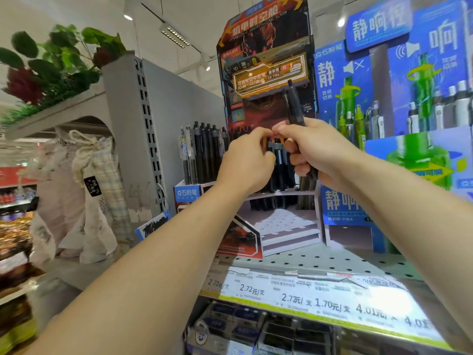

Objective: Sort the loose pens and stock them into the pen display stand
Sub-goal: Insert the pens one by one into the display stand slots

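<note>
Before me: pen display stand (266, 60) header, "机甲时空舱"; blue display (378, 29) to its right, "静响" with "静" below; small box (187, 193), "点石制笔"; shelf price strip (320, 301), "2.72元/支", "2.7元/支", "1.70元/支"

A blue and green display board (414, 103) is standing at the right. Price labels (320, 301) are lining the perforated shelf's (332, 260) near edge. At the far left, leafy artificial plants (51, 62) are sitting above hanging cloth bags (76, 190).
</note>
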{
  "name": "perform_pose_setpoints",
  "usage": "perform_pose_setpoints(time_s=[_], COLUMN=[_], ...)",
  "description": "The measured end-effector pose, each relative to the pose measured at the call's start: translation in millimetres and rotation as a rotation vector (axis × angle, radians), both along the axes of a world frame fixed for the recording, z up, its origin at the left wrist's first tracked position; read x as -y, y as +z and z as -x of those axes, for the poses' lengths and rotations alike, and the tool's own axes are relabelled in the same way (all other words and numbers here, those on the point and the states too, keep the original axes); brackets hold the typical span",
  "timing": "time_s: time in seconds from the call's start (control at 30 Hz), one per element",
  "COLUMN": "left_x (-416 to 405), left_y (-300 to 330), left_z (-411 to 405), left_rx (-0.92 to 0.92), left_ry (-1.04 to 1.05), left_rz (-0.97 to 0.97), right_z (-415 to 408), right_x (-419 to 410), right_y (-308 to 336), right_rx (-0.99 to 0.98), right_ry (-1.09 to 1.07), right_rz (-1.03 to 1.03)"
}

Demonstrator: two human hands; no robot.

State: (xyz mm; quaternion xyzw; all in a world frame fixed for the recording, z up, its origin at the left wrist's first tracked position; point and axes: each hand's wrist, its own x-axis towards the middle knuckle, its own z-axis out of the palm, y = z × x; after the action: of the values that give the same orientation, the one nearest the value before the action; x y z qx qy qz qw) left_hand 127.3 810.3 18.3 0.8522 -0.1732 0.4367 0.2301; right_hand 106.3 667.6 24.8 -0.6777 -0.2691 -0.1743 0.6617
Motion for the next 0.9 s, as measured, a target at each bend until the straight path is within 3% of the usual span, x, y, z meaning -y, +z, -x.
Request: perform_pose_setpoints(time_s=[0.13, 0.27, 0.33, 0.4, 0.5, 0.67, 0.77, 0.9], left_x=[-2, -4, -7, -10, -21, -67, -108, -160], left_y=[9, 6, -5, -17, -40, -120, -199, -321], left_z=[4, 11, 19, 33, 74, 172, 218, 272], left_rx=[-0.215, -0.402, -0.37, -0.211, -0.044, -0.209, -0.366, -0.602], left_ry=[0.07, 0.02, 0.0, -0.034, -0.237, -0.665, -0.638, -0.435], left_rz=[-0.079, -0.023, 0.044, 0.197, 0.527, 0.777, 0.902, 1.183], right_z=[-2, 6, 17, 33, 65, 121, 144, 169], right_x=[-4, -4, -4, -8, -21, -58, -96, -159], right_y=[0, -3, -6, -11, -27, -108, -189, -321], right_rx=[0.019, 0.197, 0.244, 0.218, 0.06, -0.24, -0.453, -0.797], right_ry=[-0.028, -0.164, -0.197, -0.149, 0.058, 0.543, 0.689, 0.639], right_rz=[0.05, 0.086, 0.056, 0.011, -0.088, -0.105, -0.085, -0.059])
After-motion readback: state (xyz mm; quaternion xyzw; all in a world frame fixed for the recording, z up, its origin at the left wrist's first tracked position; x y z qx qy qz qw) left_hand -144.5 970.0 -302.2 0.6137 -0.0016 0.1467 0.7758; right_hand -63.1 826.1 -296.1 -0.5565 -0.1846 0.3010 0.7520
